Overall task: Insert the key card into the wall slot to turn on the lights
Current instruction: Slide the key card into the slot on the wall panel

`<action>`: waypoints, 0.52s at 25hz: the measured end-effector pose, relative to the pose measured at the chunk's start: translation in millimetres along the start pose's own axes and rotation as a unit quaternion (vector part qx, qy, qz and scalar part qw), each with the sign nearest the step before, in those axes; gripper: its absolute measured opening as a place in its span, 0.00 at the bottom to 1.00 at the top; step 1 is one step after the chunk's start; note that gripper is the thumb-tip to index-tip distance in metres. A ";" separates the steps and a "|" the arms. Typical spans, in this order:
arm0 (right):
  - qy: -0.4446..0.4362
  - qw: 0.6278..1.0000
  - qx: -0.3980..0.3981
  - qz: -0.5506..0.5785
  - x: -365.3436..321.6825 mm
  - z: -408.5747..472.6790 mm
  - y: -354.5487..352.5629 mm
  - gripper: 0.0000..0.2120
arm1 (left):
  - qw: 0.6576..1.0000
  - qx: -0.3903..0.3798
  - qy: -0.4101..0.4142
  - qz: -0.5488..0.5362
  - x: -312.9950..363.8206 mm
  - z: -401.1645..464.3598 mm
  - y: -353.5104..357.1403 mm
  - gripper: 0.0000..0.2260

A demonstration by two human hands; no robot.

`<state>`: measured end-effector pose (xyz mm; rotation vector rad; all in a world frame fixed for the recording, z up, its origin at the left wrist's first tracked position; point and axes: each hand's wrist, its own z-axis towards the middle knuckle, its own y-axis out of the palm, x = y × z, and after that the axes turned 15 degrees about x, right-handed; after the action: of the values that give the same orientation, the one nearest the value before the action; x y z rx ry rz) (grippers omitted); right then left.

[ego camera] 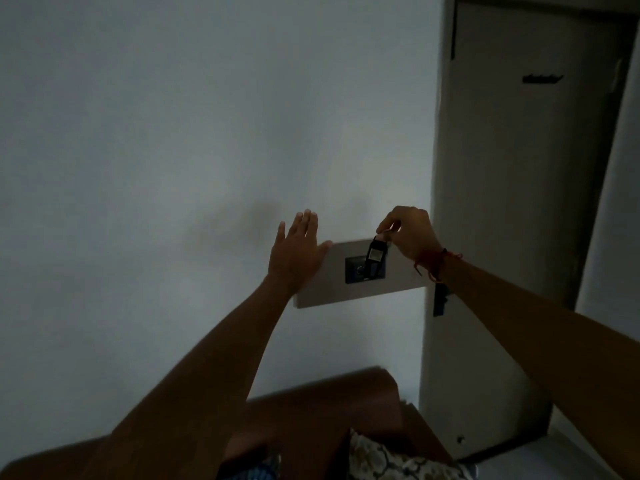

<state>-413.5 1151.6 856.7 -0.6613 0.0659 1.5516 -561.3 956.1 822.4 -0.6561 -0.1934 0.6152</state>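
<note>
Key card (375, 252) pinched by right hand (410, 237) at dark wall slot (364, 270), centre frame; left hand (298, 252) flat, fingers spread, on panel (329, 285).

A: The wall (173, 150) looks like matt painted plaster, smooth and even; the plate (391, 282) mounted on it is a pale flat panel, matt too, perhaps laminate

B: And the dark switch (358, 271) set in it?

A: Black plastic by the look of it, slightly glossy; the key card (375, 254) seems dark plastic with a paler label

B: The door (519, 202)?

A: Smooth, painted, dull; the furniture (311, 403) below has a brown wood finish; the wrist thread (437, 263) is red cloth cord
</note>
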 end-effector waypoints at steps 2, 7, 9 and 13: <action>0.007 1.000 -0.014 -0.012 29.4 12.4 10.5 0.05 | 1.000 -0.012 0.003 0.000 5.0 15.4 30.1 0.31; 0.004 1.000 -0.027 -0.008 99.6 49.5 39.3 0.04 | 1.000 -0.005 0.003 0.013 19.2 57.8 93.1 0.32; -0.008 0.999 -0.036 0.001 129.5 66.7 57.3 0.04 | 1.000 -0.006 -0.003 0.027 24.7 70.4 118.0 0.32; -0.042 0.998 -0.052 0.022 187.7 97.1 100.4 0.05 | 0.997 -0.031 -0.031 0.056 38.2 91.4 171.0 0.31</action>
<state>-531.9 1349.8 819.1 -0.6787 -0.0632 1.6327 -643.9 1132.1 786.6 -0.7117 -0.2363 0.7399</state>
